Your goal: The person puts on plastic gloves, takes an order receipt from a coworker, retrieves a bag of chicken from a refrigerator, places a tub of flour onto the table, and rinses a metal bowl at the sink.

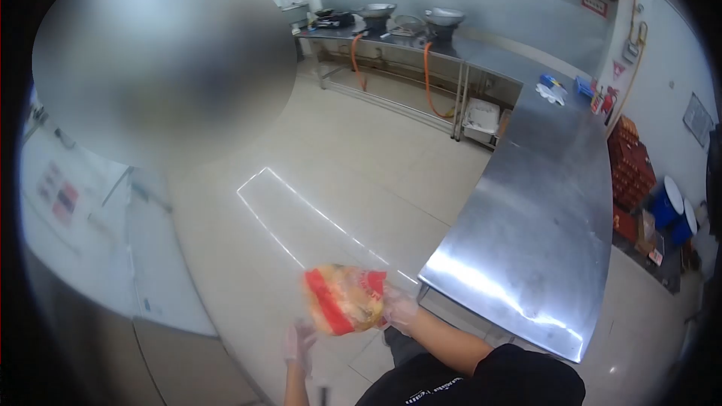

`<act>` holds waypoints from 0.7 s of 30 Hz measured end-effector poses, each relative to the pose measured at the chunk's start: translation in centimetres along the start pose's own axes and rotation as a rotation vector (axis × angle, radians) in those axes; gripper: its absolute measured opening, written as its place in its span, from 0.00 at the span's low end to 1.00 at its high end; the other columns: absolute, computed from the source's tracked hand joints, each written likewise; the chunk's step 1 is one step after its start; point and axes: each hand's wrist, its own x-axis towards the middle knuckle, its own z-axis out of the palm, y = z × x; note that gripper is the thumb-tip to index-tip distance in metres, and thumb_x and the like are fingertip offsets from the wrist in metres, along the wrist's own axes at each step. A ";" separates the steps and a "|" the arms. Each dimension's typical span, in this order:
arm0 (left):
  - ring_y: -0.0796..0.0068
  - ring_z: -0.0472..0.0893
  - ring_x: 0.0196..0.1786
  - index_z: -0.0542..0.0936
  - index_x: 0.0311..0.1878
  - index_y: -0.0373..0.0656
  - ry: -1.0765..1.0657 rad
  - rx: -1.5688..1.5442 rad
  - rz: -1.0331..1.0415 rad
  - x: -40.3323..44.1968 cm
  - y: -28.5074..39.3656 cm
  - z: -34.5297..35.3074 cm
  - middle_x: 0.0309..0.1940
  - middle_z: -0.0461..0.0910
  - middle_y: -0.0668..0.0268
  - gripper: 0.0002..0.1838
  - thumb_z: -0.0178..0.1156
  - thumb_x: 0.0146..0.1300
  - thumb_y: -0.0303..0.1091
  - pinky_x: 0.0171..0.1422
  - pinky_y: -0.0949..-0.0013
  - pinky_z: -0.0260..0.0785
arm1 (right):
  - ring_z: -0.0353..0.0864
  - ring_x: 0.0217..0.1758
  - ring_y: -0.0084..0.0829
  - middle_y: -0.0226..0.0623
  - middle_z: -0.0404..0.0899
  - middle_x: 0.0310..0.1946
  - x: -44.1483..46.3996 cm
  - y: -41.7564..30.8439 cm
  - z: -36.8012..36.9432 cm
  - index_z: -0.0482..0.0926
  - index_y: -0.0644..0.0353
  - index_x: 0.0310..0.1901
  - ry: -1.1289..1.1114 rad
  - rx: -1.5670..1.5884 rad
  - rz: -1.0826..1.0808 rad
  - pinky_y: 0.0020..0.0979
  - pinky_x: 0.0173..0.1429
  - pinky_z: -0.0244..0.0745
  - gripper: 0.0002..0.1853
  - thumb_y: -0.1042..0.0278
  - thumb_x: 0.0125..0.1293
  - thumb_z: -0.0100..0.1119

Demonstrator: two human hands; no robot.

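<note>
A clear plastic food bag with red printed bands and yellowish contents hangs in front of my body, slightly smeared by motion. My right hand, in a thin clear glove, grips the bag at its right edge. Just below and left of the bag is my left hand, also in a clear glove. Its fingers are apart and I see nothing in them. What exactly the bag contains is too blurred to tell.
A long steel table stands to my right, with white gloves at its far end. Woks sit on the back counter above orange hoses. Red crates and blue drums line the right wall. A white-topped cabinet is left.
</note>
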 end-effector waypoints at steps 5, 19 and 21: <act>0.61 0.66 0.67 0.58 0.69 0.43 -0.422 -0.660 0.076 9.4 15.4 14.3 0.66 0.65 0.59 0.37 0.42 0.68 0.62 0.71 0.53 0.57 | 0.77 0.55 0.30 0.38 0.76 0.53 17.7 -1.4 -1.0 0.70 0.61 0.59 0.040 0.101 0.214 0.32 0.58 0.75 0.20 0.66 0.68 0.54; 0.59 0.61 0.70 0.60 0.69 0.44 -0.484 -0.948 -0.340 51.5 19.6 17.6 0.67 0.63 0.58 0.28 0.43 0.70 0.46 0.74 0.50 0.50 | 0.75 0.50 0.50 0.51 0.71 0.44 52.9 -11.2 -8.6 0.77 0.51 0.50 0.247 -1.445 0.073 0.44 0.51 0.72 0.15 0.73 0.62 0.47; 0.59 0.61 0.71 0.60 0.69 0.44 -0.597 -0.948 -0.436 56.4 22.2 20.4 0.68 0.63 0.59 0.29 0.45 0.69 0.47 0.74 0.50 0.50 | 0.76 0.49 0.49 0.51 0.71 0.44 56.4 -14.5 -8.2 0.77 0.55 0.47 0.349 -1.461 0.039 0.43 0.48 0.73 0.13 0.72 0.61 0.48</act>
